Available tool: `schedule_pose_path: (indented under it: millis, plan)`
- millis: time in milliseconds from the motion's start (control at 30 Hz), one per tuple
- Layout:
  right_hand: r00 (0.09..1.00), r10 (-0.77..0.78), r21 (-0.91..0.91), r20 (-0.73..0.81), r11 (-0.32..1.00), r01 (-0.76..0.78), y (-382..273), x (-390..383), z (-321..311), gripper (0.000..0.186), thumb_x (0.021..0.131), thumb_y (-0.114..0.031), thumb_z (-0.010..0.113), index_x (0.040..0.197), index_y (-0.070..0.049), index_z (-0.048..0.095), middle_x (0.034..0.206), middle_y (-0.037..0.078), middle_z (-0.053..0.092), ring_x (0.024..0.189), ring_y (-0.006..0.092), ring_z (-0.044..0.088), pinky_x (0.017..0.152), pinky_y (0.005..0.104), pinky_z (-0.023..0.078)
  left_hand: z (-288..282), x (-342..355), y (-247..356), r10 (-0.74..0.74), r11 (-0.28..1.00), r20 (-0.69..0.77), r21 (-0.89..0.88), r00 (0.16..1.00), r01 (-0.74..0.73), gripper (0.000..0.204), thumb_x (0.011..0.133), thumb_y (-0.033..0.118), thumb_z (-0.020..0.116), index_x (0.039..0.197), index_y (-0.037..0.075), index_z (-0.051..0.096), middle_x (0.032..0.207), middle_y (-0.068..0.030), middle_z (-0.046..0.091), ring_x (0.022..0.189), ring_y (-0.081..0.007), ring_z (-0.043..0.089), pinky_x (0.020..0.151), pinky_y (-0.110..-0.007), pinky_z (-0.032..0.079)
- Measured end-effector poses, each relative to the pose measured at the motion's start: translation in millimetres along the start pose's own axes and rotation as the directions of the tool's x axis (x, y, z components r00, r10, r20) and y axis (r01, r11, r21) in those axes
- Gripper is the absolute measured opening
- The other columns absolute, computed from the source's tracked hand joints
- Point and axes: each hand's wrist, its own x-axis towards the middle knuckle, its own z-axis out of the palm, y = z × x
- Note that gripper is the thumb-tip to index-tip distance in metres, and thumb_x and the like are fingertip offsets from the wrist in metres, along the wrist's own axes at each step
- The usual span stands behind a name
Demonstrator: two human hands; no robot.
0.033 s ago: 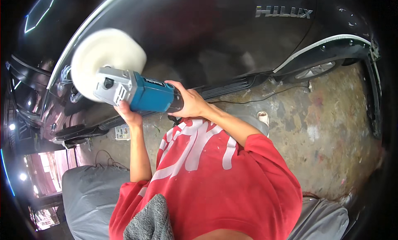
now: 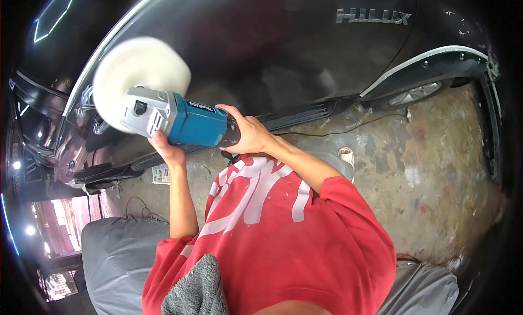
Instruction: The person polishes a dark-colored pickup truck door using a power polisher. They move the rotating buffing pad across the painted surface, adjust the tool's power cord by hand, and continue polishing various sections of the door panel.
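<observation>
Grasps a blue rotary polisher (image 2: 199,124) in a two-handed grip near the left edge of the black vehicle's side panel (image 2: 305,59), with left hand (image 2: 169,150) at the metal gear head (image 2: 155,105) and right hand (image 2: 248,131) around the rear barrel (image 2: 231,131), probably to steady the blurred white polishing pad (image 2: 131,67). Has a dark cable (image 2: 321,135) across the floor (image 2: 408,168) and a grey cover (image 2: 122,260) behind, both possible obstacles.

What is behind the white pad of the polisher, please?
Behind the white pad is the dark vehicle body, visible around its edge. The patch directly covered by the pad is hidden, so contact cannot be confirmed.
</observation>
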Motion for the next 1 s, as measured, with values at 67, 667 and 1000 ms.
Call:
schedule_pose_path:
  millis: [67, 667, 1000]
  plan:
    - [0.999, 0.001, 0.040, -0.043, 0.999, 0.001, -6, 0, -1, 0.092, 0.061, -0.017, 0.077, 0.137, -0.015, 0.024, 0.094, 0.022, 0.064, 0.086, 0.0416, 0.062, 0.076, 0.0439, 0.050, 7, 10, 8, 0.013, 1.000, 0.017, 0.009, 1.000, -0.014, 0.069, 0.086, 0.052, 0.049, 0.122, -0.006, 0.046, 0.115, -0.0142, 0.055, 0.105, -0.0227, 0.052, 0.092, -0.036, 0.040]
    - [0.902, -0.002, 0.149, -0.431, 0.986, 0.074, -39, -36, -35, 0.095, 0.064, -0.016, 0.079, 0.138, -0.010, 0.020, 0.101, 0.026, 0.061, 0.093, 0.0422, 0.062, 0.081, 0.0434, 0.050, 106, 53, 55, -0.028, 0.999, 0.315, 0.051, 0.949, 0.013, 0.062, 0.090, 0.049, 0.043, 0.129, 0.001, 0.043, 0.119, -0.0133, 0.055, 0.109, -0.0236, 0.052, 0.096, -0.039, 0.040]
    - [0.993, 0.060, -0.068, -0.099, 0.995, -0.067, -46, -11, 1, 0.102, 0.062, -0.031, 0.081, 0.141, -0.015, 0.018, 0.092, 0.026, 0.063, 0.084, 0.0438, 0.062, 0.078, 0.0477, 0.049, 18, 35, 38, -0.049, 0.980, -0.007, -0.192, 0.999, 0.047, 0.077, 0.088, 0.062, 0.030, 0.134, 0.001, 0.036, 0.126, -0.0145, 0.050, 0.114, -0.0278, 0.050, 0.097, -0.039, 0.039]
